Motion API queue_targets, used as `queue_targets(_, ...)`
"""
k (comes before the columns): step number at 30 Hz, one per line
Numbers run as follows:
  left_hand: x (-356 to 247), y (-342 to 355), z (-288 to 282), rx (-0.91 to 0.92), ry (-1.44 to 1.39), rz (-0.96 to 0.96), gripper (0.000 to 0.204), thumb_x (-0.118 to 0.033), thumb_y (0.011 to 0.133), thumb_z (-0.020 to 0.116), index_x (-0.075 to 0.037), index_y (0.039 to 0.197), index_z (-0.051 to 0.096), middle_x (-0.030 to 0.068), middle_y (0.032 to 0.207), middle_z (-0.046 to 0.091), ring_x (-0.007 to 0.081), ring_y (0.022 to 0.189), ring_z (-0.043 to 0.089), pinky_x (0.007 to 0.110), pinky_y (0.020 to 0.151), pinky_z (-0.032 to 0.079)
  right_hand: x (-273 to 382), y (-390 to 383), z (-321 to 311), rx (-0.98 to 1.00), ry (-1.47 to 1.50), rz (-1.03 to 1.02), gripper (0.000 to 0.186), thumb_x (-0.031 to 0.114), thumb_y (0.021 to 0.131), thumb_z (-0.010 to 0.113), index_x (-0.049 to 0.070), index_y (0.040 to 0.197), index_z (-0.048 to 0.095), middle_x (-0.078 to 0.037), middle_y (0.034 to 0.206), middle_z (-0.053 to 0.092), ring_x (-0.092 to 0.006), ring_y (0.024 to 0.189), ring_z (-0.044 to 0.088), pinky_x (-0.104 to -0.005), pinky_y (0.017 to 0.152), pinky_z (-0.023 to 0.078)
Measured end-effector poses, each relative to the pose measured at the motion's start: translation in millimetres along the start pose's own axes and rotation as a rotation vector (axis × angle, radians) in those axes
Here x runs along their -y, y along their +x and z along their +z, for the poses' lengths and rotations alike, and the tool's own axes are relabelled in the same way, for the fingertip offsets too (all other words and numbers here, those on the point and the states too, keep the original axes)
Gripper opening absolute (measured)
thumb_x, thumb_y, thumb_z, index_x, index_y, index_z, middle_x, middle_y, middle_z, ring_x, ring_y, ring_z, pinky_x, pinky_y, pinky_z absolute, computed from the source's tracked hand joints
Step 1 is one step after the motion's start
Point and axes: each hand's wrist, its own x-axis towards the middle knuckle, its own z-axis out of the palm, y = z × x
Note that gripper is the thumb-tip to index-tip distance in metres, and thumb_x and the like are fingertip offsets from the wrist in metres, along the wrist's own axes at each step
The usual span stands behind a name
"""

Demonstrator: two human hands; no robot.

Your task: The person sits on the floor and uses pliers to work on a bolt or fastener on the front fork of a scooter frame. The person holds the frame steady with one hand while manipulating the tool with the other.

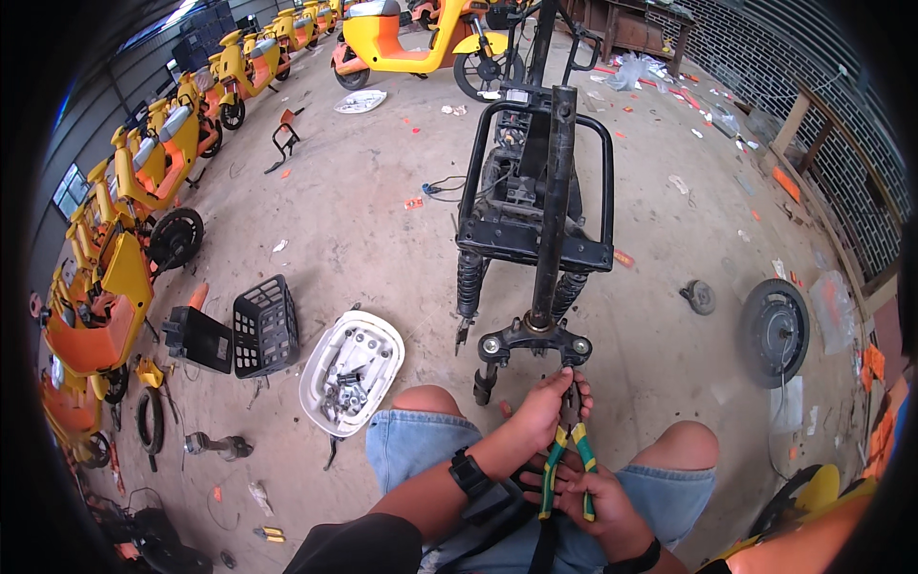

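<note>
Dark sleeve (359, 547) nearest, the left hand (550, 402) closes about the head of the pliers (581, 447), seemingly steadying it; the fork clamp (535, 341) stands just ahead. Behind, the right hand (598, 496) cradles (quite loosely) their handles.

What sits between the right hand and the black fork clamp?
In the head view, the left hand and the pliers' steel head lie between the right hand and the black fork clamp.
</note>
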Motion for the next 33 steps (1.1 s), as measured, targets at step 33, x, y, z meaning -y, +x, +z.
queue_targets(33,-2.1,-0.1,2.9,-0.035,-0.016,-0.01,0.024,-0.027,0.102,0.043,-0.006,0.098,0.055,0.0072,0.087,0.063,0.0206,0.075,0.064,0.033,0.067,0.053,1.8,1.0,5.0,-0.061,-0.11,-0.009,0.059,-0.004,0.079,0.043,-0.007,0.137,0.035,-0.019,0.135,0.048,-0.0372,0.118,0.055,-0.0497,0.097,0.049)
